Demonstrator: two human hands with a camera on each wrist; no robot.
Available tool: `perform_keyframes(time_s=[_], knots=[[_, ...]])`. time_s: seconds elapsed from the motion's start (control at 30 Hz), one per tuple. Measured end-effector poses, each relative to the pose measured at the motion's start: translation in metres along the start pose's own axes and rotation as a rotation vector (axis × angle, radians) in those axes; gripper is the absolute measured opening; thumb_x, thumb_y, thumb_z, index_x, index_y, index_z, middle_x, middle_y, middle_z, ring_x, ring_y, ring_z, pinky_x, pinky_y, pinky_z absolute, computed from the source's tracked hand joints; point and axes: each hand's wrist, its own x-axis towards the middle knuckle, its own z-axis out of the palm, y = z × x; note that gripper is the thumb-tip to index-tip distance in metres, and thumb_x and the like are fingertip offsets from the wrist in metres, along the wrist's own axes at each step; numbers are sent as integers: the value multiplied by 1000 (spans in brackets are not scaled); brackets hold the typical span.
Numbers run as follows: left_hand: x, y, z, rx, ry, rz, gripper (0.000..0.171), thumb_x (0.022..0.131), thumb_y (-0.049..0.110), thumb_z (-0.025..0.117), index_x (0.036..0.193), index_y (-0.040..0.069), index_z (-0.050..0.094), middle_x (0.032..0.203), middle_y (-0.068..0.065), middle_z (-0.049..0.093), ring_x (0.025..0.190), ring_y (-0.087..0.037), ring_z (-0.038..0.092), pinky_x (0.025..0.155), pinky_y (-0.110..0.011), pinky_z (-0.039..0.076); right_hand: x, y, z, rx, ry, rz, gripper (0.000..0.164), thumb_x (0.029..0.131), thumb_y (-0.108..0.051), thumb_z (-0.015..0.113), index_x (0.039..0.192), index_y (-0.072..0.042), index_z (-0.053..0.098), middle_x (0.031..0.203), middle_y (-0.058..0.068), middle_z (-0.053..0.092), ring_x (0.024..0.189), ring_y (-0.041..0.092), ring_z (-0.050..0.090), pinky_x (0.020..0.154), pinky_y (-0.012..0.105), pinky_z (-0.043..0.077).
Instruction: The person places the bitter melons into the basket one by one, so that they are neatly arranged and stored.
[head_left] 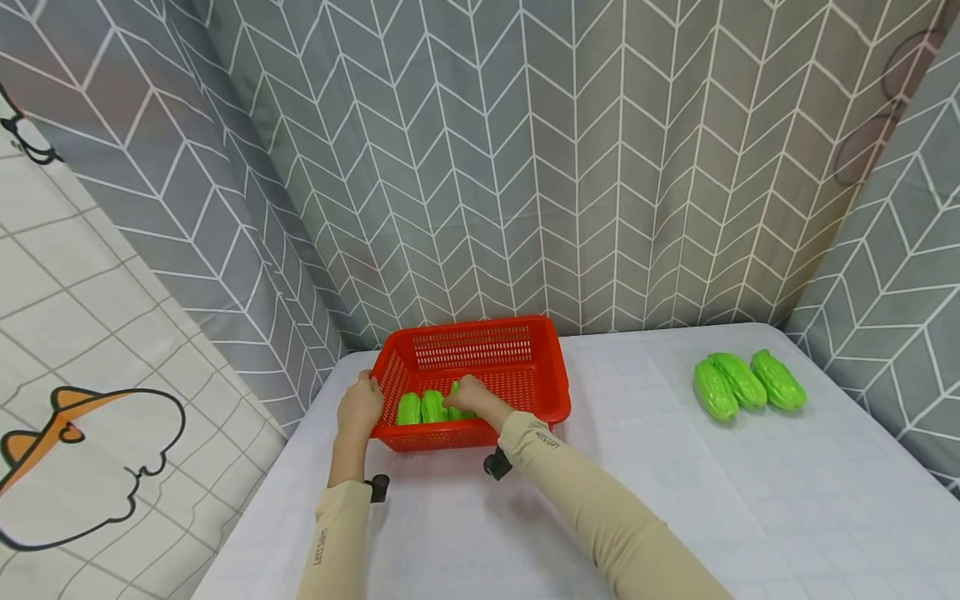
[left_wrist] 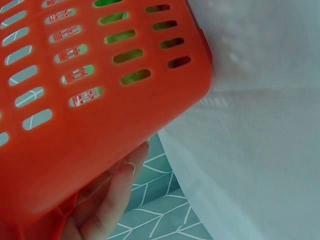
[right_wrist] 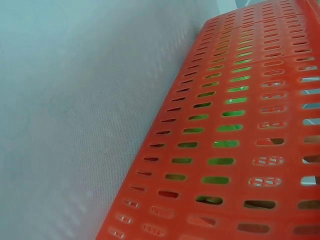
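Near the tabletop's [head_left: 465,533] left edge, my left hand [head_left: 360,408] grips the red basket's [head_left: 540,367] corner, steadying it. My right hand [head_left: 468,393] reaches inside, fingers curled on a green gourd [head_left: 459,410]; beside it lie two more [head_left: 420,408]. Far right wait three others [head_left: 746,383].

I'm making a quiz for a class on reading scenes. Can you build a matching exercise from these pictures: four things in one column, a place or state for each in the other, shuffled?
Things:
1. red basket
2. left hand
3. right hand
4. three green gourds on the table

Places or states:
A. lying side by side at the table's right, far from both hands
B. inside the basket, on a green gourd
C. holding the basket's left corner
D. standing on the white tablecloth, green gourds inside

Pairs: 1-D, 2-C, 3-B, 4-A
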Motion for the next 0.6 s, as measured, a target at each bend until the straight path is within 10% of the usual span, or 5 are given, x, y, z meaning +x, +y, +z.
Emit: perform_keyframes(time_s=[0.3, 0.6], knots=[[-2, 0, 1, -4, -3, -3, 45, 104, 22, 31, 140, -3, 42, 119, -36, 61, 99, -49, 64, 81, -57, 50, -1, 0, 0, 59, 30, 8, 56, 93, -21, 63, 136, 9, 43, 134, 23, 51, 98, 27, 54, 86, 40, 46], [-4, 2, -1, -1, 0, 1, 45, 104, 21, 30, 140, -4, 42, 119, -37, 60, 101, -51, 63, 80, -58, 50, -4, 7, -7, 140, 72, -86, 69, 93, -27, 64, 145, 9, 35, 151, 26, 38, 138, 38, 42, 109, 49, 40]])
